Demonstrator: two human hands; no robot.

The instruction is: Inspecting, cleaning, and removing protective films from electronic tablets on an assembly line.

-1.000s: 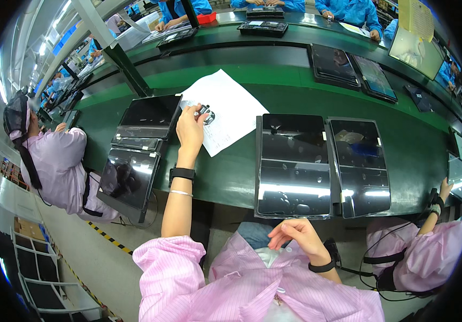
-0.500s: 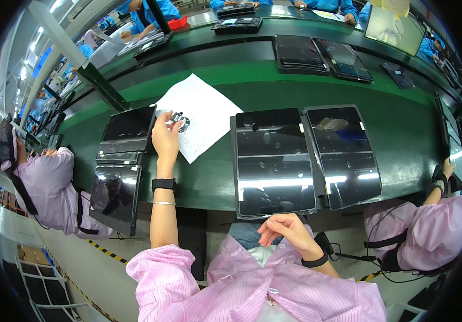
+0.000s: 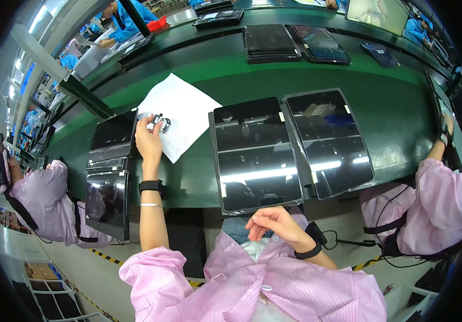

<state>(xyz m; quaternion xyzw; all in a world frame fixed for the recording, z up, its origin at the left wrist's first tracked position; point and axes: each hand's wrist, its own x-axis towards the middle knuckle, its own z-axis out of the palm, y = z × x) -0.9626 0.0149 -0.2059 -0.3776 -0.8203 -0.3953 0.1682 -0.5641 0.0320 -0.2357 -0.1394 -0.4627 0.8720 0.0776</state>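
- Head view: the left hand point(image 3: 147, 140) reaches out over the green desk point(image 3: 402, 102), its fingers pinched on a small dark and silvery part point(image 3: 160, 120) held just above a white paper sheet point(image 3: 185, 110).
- The right hand point(image 3: 275, 223) sits close to the body at the near desk edge, fingers loosely curled and holding nothing.
- Each wrist wears a black band; the left arm also carries a thin bracelet, and both sleeves are pink.
- The paper sheet lies flat on the desk, between a dark panel on the left point(image 3: 114, 136) and two large glossy panels point(image 3: 255, 153) side by side on the right.
- A second dark panel point(image 3: 106, 201) lies below the left one, near the desk edge.
- Farther back, two more dark panels point(image 3: 268, 40) rest on a raised green ledge.
- The room is a factory line: one person in pink sits at the left point(image 3: 43, 201), another at the right point(image 3: 435, 193), and workers in blue stand beyond the desk.
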